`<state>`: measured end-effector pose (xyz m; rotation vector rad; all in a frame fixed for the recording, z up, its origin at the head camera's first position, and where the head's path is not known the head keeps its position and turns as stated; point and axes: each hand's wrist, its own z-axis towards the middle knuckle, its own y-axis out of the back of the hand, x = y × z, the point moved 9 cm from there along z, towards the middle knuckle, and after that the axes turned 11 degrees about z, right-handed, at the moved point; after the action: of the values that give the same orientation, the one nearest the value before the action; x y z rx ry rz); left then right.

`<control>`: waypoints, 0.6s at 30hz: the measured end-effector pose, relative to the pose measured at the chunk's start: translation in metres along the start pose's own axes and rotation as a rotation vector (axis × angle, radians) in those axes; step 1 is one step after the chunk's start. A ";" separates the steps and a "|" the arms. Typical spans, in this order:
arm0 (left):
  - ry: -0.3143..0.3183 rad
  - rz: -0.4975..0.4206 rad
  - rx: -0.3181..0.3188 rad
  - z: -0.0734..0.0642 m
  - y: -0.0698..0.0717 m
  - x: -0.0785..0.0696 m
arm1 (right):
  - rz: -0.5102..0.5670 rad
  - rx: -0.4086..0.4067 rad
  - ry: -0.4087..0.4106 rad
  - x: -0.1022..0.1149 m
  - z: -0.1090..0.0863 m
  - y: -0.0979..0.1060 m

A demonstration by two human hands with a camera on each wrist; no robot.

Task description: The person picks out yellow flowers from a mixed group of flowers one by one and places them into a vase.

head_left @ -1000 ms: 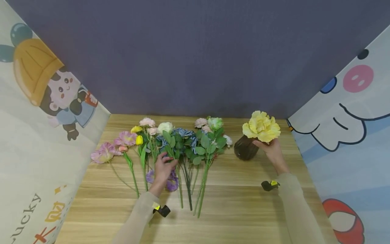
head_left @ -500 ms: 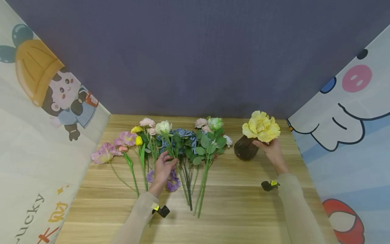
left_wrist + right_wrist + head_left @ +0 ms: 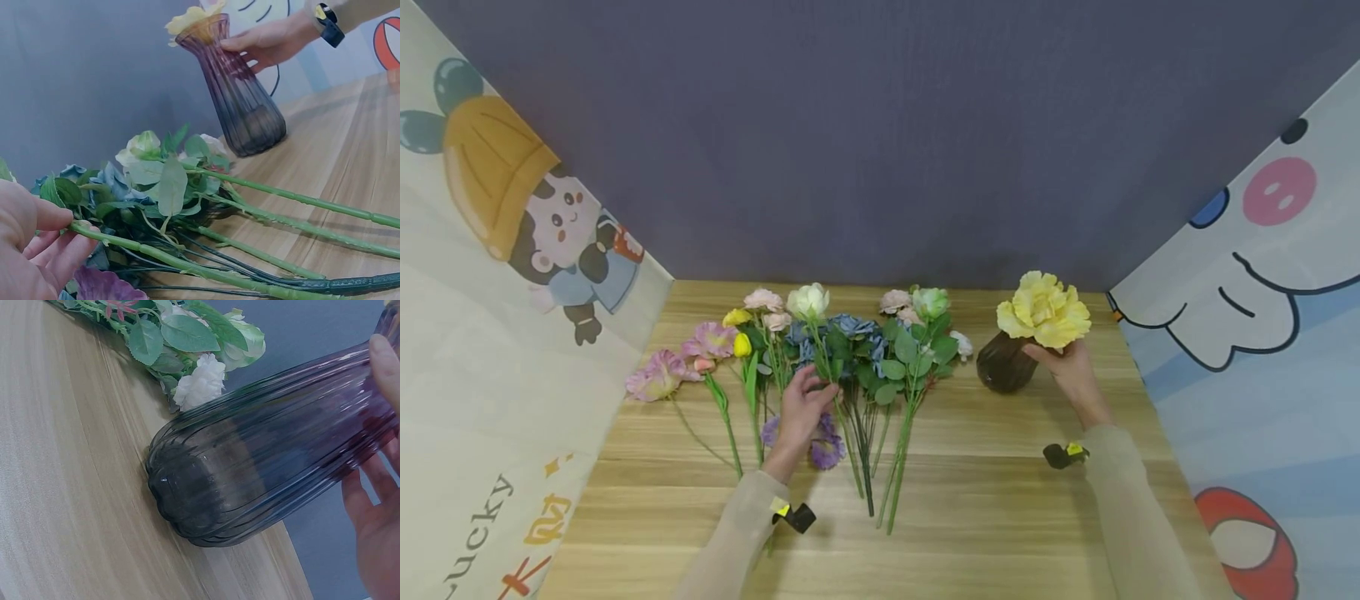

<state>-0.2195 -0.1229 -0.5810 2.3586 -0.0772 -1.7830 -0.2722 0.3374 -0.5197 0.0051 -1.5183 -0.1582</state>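
My left hand [image 3: 805, 412] pinches the green stem [image 3: 150, 250] of a white rose-like flower [image 3: 808, 302] between thumb and fingers. In the left wrist view the stem runs from the fingertips toward the lower right, above other stems. On the right, my right hand [image 3: 1071, 379] holds a ribbed, see-through purple-grey glass vase [image 3: 1002, 367] near its neck. Its base is at the tabletop. A large yellow flower [image 3: 1045, 312] fills the vase's mouth and hides it in the head view. Beside the left hand lie blue flowers [image 3: 853, 325] and a purple flower [image 3: 827, 452].
Left of the left hand lie pink-purple flowers [image 3: 658, 377], yellow tulips [image 3: 742, 345] and pale pink flowers [image 3: 763, 300]. A pale green flower [image 3: 931, 303] with leafy stems lies between the hands. A dark wall [image 3: 880, 150] stands behind the wooden table [image 3: 970, 517].
The white flower has risen slightly off the pile, and its stem's lower end has shifted right. The left hand has moved only a little. The right hand and vase stay put.
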 end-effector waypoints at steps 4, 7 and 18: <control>-0.012 0.008 0.007 0.000 0.000 -0.005 | -0.004 -0.005 -0.006 -0.003 0.001 0.001; -0.023 0.013 0.013 -0.001 0.001 -0.010 | -0.001 -0.004 -0.011 -0.003 0.001 0.002; -0.039 0.009 0.009 -0.002 0.002 -0.023 | 0.012 0.018 0.000 0.009 -0.004 -0.004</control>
<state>-0.2239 -0.1215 -0.5580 2.3261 -0.1020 -1.8286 -0.2682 0.3318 -0.5110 0.0098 -1.5195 -0.1351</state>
